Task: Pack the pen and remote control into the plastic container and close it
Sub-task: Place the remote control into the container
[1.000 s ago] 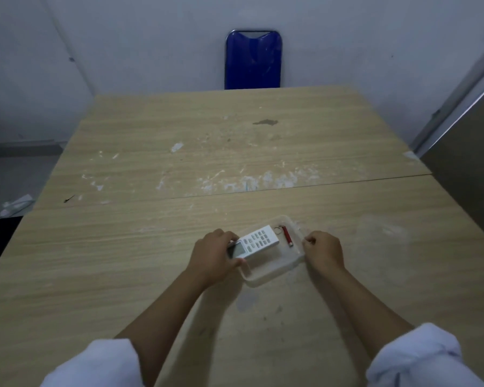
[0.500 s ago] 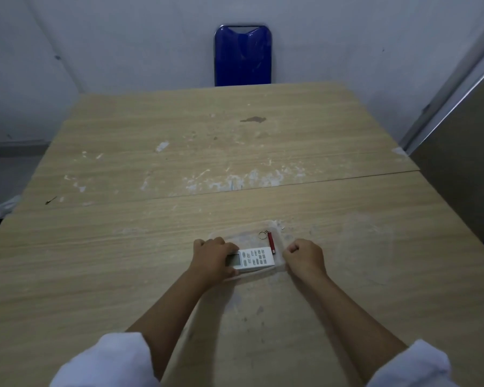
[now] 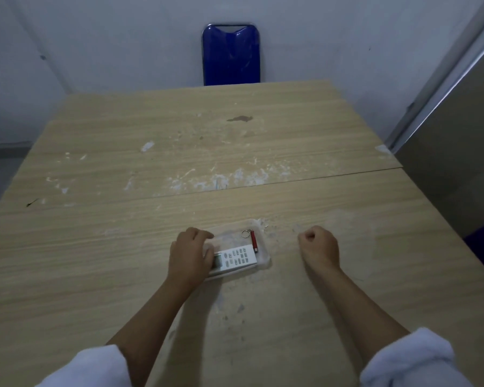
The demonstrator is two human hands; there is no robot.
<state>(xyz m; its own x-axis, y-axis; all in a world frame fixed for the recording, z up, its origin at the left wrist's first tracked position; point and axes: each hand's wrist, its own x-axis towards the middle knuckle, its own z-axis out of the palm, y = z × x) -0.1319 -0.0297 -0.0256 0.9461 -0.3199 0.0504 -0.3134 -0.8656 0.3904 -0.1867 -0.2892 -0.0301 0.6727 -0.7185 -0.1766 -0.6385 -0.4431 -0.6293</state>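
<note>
A person's left hand [image 3: 190, 255] presses, fingers curled, on the left end of a clear plastic container [image 3: 264, 256] lying near the front middle of a worn wooden table [image 3: 235, 152], while the right hand [image 3: 319, 247], loosely fisted and holding nothing, hovers well apart at the container's 3 o'clock. Inside, seen through the clear plastic, a white remote control [image 3: 235, 257] lies along the near side with its display end under the left fingers, and a small red pen [image 3: 254, 241] with a key ring [image 3: 245, 233] rests at the remote's 1 o'clock, near the right end. Both items appear packed; whether a lid is on and fully seated cannot be told from this view, since the clear plastic hides any seam. To finish the closing well, the judgement is that pressure should run around the whole rim, the right end included, with the free hand steadying the container so that it does not slide on the table. A blue chair [image 3: 231, 54] stands at the table's 12 o'clock edge, against the wall.
</note>
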